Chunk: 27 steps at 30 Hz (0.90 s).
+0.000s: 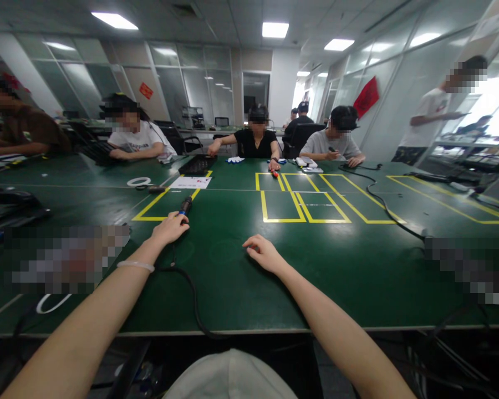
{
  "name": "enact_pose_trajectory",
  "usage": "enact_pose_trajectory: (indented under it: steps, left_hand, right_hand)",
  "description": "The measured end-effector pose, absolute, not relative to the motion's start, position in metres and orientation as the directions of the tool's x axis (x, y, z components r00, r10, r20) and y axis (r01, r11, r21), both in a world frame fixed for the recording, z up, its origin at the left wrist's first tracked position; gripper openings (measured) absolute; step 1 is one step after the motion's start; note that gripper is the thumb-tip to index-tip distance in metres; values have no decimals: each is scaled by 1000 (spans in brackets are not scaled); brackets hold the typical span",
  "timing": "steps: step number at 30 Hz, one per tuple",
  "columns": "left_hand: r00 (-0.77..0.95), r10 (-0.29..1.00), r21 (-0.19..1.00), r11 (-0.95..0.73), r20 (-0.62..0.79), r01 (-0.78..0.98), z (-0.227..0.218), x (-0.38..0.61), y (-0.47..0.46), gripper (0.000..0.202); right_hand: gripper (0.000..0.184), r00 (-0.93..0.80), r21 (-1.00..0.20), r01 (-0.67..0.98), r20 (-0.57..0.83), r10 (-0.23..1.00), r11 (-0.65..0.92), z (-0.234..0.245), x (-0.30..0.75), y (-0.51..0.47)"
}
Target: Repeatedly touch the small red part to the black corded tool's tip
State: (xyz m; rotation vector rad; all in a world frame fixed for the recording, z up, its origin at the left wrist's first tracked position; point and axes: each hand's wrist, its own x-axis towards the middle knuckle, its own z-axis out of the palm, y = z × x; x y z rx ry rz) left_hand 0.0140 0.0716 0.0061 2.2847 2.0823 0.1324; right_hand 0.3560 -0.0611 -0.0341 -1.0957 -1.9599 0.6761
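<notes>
My left hand (171, 227) is wrapped round a dark, cylindrical tool (186, 205) with a blue part near my fingers. It looks like an electric screwdriver, lying low over the green table (224, 288) and pointing away from me. A black cord (193, 293) runs from below that hand towards the table's front edge. My right hand (264, 252) rests near the middle of the table with its fingers curled together. A speck of red shows by its fingertips, too small to name. Ahead of my left hand, a white printed sheet (191, 182) lies by yellow tape.
Yellow tape outlines (285, 220) mark the far half. At the back stands a black tray (197, 164), touched by a person opposite (255, 141), whose other hand is at a red object (275, 173). A white ring (138, 182) lies left; a black cable (374, 194) crosses the right.
</notes>
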Motion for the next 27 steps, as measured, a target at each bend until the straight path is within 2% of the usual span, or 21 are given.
enact_pose_trajectory:
  steps: [3, 8, 12, 21, 25, 27]
  left_hand:
    - [76, 994, 41, -79, 83, 996, 7, 6, 73, 41]
    - [65, 935, -124, -23, 349, 992, 4, 12, 54, 50]
    - [113, 917, -193, -40, 382, 980, -1, 19, 35, 43]
    - [82, 908, -157, -18, 411, 987, 3, 22, 30, 42]
    - [11, 930, -76, 18, 367, 997, 14, 22, 38, 37]
    - [-5, 930, 5, 3, 367, 1000, 18, 28, 38, 32]
  right_hand:
    - [19, -337, -737, 462, 368, 867, 493, -33, 357, -61]
    - [19, -352, -739, 461, 356, 866, 491, -30, 355, -64]
    - [18, -352, -740, 464, 350, 868, 486, -29, 353, -66]
    - [19, -368, -732, 475, 338, 866, 488, -30, 350, -65]
    - [19, -375, -724, 477, 344, 861, 497, -28, 349, -66]
    - [19, -374, -725, 475, 347, 860, 499, -28, 349, -66]
